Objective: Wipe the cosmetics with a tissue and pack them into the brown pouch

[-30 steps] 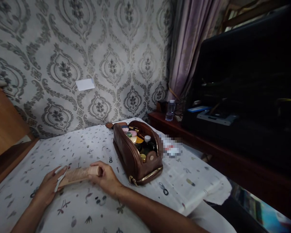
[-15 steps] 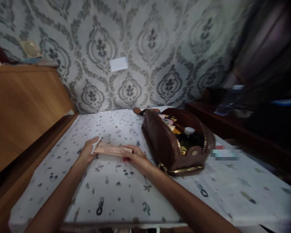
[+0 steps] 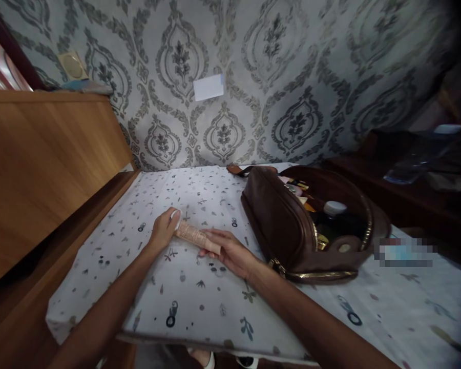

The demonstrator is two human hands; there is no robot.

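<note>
A slim peach-coloured tube (image 3: 194, 234) with print on its side is held between both hands, just above the white patterned cloth. My left hand (image 3: 164, 229) is closed round its far left end, where something white shows by the thumb; whether this is a cap or a separate thing I cannot tell. My right hand (image 3: 232, 251) grips the flat right end between thumb and fingers. To the right of that hand stands a brown leather bag (image 3: 280, 225), unzipped, with a white-capped bottle (image 3: 335, 209) and several small cosmetic items inside.
The printed cloth (image 3: 200, 307) covers the table. A wooden cabinet (image 3: 54, 169) borders it on the left, and a patterned wall (image 3: 223, 133) rises behind. At right are a blurred-out patch (image 3: 405, 252) and a clear plastic bottle (image 3: 411, 159) on a dark ledge.
The view has shifted, so the bag and wall appear further right. The tube now slants down more to the right, still held in both hands.
</note>
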